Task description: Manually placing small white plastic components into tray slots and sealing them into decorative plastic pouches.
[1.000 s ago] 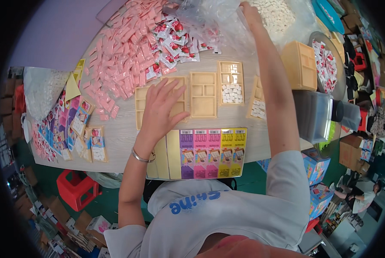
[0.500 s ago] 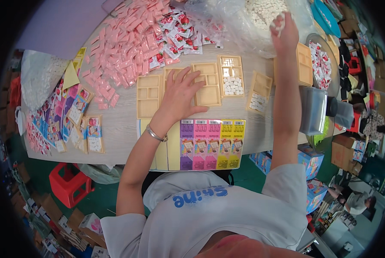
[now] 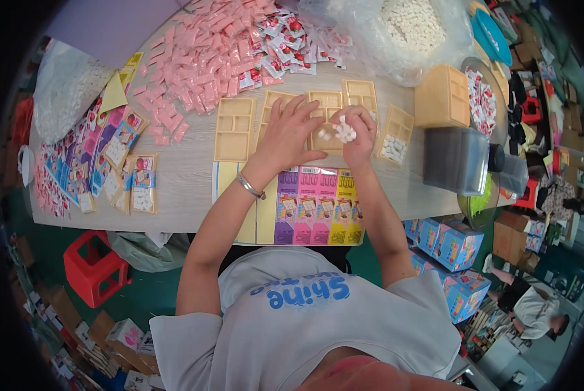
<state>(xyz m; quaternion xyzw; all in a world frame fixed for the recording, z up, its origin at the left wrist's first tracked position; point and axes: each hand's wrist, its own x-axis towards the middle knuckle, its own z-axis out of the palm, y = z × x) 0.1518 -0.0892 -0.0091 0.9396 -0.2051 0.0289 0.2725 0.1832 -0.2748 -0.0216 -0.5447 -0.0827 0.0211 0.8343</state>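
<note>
Over the worktop [image 3: 184,192], your left hand [image 3: 290,133] is spread open; brace with it, light touch. Right hand [image 3: 360,135] is curled, loaded; hold it low to cut bounce. Beige divided tray [image 3: 326,116] sits between them, big compartment nearest you; centre over that. Small white pieces [image 3: 346,132]: gripped in your right fingers, a few blurred over the tray; let go gradually.

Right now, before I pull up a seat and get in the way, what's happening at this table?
A person is working with beige sectioned trays. Their right hand holds a cluster of small white pieces above the third tray from the left. The left hand is spread over that tray and its left neighbour. A slanted tray on the right has white pieces in its lower compartment, and a clear bag behind holds many more.
</note>
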